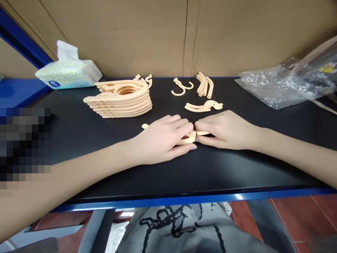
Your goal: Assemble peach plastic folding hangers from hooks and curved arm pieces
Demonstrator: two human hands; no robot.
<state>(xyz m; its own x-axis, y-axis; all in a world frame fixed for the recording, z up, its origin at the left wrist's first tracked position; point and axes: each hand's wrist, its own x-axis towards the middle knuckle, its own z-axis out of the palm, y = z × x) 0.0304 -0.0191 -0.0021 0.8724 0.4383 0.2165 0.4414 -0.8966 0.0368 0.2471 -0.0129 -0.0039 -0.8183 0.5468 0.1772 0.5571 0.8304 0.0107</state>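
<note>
My left hand [168, 138] is closed over a cream plastic hanger piece [186, 141], whose end sticks out past the thumb. Another bit of the same cream plastic [144, 126] shows behind the wrist side of this hand. Facing it, my right hand [226, 131] pinches a thin cream plastic piece [202, 133] between thumb and fingers. The two pieces meet or nearly meet between my hands; the exact joint is hidden by the fingers. Just beyond lie some loose curved hanger parts [202, 106].
At the back left is a stack of cream hangers [121, 102] beside a tissue pack [68, 72]. Loose hooks [181, 86] and several curved tubes [205, 85] lie at the back middle. A clear plastic bag [273, 84] is at the right. The table has a blue front edge [184, 201].
</note>
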